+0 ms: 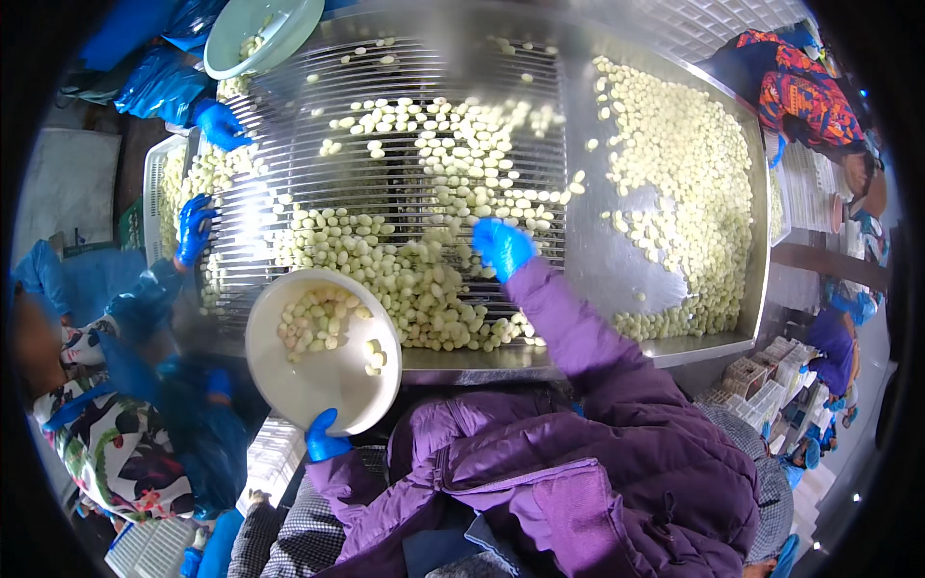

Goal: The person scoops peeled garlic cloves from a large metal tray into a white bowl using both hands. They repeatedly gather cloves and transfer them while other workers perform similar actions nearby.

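My left hand [325,435], in a blue glove, grips the near rim of a white plastic bowl [271,379]. Some pale, slightly pinkish oval pieces lie inside it. The bowl is tilted and overlaps the near edge of a metal bar grate [325,166]. My right hand [501,248], also blue-gloved, is over the grate at the right side of a heap of pale green oval pieces [419,278], which look like cocoons or peeled fruit. Its fingers are curled; whether they hold a piece is hidden. A looser band of the same pieces runs up the grate beyond it.
A steel tray [654,282] with many more pieces adjoins the grate on the right. Co-workers' gloved hands [220,124] [194,227] are at the left end, near a white crate [153,202]. A pale green basin [289,36] stands at the top left.
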{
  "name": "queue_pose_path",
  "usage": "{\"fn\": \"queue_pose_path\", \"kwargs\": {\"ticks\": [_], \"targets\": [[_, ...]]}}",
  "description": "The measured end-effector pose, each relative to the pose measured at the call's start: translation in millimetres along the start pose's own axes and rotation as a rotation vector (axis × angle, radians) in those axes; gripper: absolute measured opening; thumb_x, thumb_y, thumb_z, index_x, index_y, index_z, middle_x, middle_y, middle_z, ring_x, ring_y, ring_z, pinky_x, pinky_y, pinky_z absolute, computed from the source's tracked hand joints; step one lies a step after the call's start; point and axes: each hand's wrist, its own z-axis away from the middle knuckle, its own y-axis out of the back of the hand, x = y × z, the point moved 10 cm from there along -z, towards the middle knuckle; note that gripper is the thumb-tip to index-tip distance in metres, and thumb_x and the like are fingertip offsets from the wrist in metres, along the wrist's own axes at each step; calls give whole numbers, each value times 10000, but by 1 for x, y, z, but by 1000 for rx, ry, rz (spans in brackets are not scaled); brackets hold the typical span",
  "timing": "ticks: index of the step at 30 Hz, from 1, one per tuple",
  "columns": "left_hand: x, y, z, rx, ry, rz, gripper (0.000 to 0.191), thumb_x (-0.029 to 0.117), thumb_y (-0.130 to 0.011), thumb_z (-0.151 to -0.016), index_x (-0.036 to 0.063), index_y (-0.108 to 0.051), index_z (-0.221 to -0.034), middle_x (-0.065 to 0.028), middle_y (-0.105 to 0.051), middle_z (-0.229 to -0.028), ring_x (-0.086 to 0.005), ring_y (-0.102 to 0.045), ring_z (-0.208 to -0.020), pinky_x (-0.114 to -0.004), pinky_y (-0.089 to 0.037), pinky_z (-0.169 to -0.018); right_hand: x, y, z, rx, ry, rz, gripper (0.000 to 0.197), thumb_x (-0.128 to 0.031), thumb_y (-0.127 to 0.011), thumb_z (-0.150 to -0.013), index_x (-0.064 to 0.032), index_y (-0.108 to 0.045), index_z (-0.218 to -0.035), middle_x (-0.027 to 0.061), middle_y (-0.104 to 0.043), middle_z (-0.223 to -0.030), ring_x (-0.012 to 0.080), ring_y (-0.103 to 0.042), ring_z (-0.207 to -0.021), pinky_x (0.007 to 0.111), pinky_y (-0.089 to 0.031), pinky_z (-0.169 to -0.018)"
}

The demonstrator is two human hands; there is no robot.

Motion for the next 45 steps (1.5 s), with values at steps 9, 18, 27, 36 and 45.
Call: {"fn": "queue_pose_path", "kwargs": {"ticks": [9,18,27,36,45], "targets": [[-10,-23,-20,-73,-6,1,657,-37,-611,-683,-22,-465,-1324,-171,-563,-1241,-351,-553,-1125,-458,-450,-982,-4,45,-167,37,346,619,255,-92,-569,-887,-129,-636,-1131,55,-642,-1037,199,-638,-870,300,-534,-707],[-7,-32,-18,-60,22,-16,657,-39,-616,-677,4,-469,-1315,-175,-585,-1205,-370,-574,-1094,-498,-470,-969,-21,13,-193,-97,145,87,194,-198,-586,-888,-47,-620,-1004,118,-657,-840,250,-631,-713,363,-506,-626],[7,-47,-5,-27,-5,-12,633,-10,-600,-696,-29,-444,-1309,-202,-576,-1182,-373,-593,-1056,-479,-511,-916,-28,61,-208,233,278,138,161,-130,-599,-882,-123,-702,-1006,64,-652,-788,173,-615,-696,306,-504,-634],[8,-36,-16,-40,-48,-60,578,12,-584,-722,-19,-489,-1291,-207,-582,-1206,-383,-576,-1094,-488,-473,-967,-71,18,-285,-58,179,283,283,-342,-528,-907,-89,-650,-942,130,-677,-884,274,-641,-759,374,-506,-709],[-1,-40,-21,-22,53,32,642,-10,-570,-682,-57,-431,-1307,-225,-568,-1187,-397,-595,-1044,-495,-511,-913,51,74,-284,34,141,-302,201,-233,-650,-845,-146,-684,-1023,17,-675,-835,110,-586,-650,301,-513,-612]]}}
